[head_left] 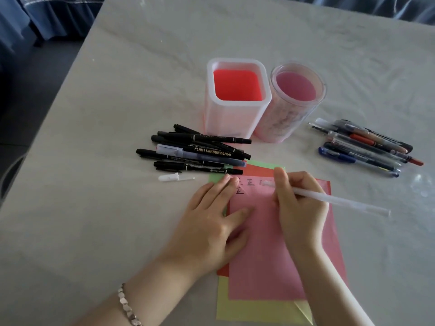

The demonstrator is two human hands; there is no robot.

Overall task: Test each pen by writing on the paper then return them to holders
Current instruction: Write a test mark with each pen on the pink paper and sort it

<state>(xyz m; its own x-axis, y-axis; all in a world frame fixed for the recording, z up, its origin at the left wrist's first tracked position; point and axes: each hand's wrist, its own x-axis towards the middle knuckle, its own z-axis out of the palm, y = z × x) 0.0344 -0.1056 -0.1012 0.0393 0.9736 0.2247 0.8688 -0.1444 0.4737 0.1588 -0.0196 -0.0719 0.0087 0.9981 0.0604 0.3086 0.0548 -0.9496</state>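
Soft, even daylight here, fairly bright; I get only faint shadows under the left hand and right hand. Pale sheen + small glare spots on the tabletop at right. Pic slightly soft overall; white pen tip smeared by blur. Edges bend w/ wide-angle; top-left corner dim.

Both forearms are bare, with no sleeves showing. The left wrist carries a silver bracelet made of small, flat, linked metal segments.
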